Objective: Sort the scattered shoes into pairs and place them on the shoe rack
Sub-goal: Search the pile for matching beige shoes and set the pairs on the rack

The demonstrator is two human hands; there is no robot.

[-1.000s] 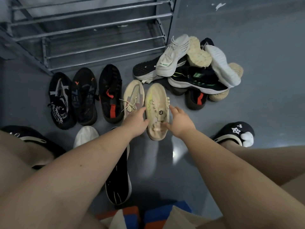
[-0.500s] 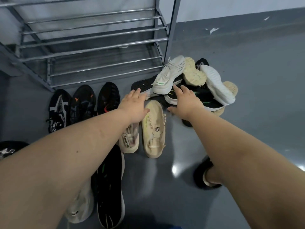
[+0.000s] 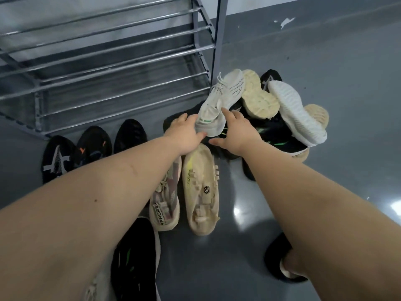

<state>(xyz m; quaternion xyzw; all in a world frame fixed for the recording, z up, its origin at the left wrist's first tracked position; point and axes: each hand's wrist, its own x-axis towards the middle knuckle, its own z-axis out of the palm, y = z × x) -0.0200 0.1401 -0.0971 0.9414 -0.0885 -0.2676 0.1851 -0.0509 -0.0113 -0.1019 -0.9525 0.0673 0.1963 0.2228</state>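
Observation:
A white knit sneaker (image 3: 219,101) lies on top of a heap of shoes beside the grey metal shoe rack (image 3: 108,61). My left hand (image 3: 186,133) touches the toe end of that sneaker on its left side, fingers spread. My right hand (image 3: 238,131) reaches to the same toe end from the right, fingers apart, index finger on the upper. Neither hand has closed around it. A beige sneaker (image 3: 167,198) and a beige sole-up shoe (image 3: 201,190) lie side by side under my wrists.
Three black shoes (image 3: 91,146) stand in a row in front of the rack. The heap holds a white sole-up shoe (image 3: 297,111), a cream sole (image 3: 258,96) and a black shoe with green marks (image 3: 280,140). A black shoe (image 3: 134,263) lies near my left elbow. My slippered foot (image 3: 284,266) is at lower right.
Both hands have left the beige pair and moved forward to the white sneaker on the heap. The camera has tilted up and moved closer to the rack.

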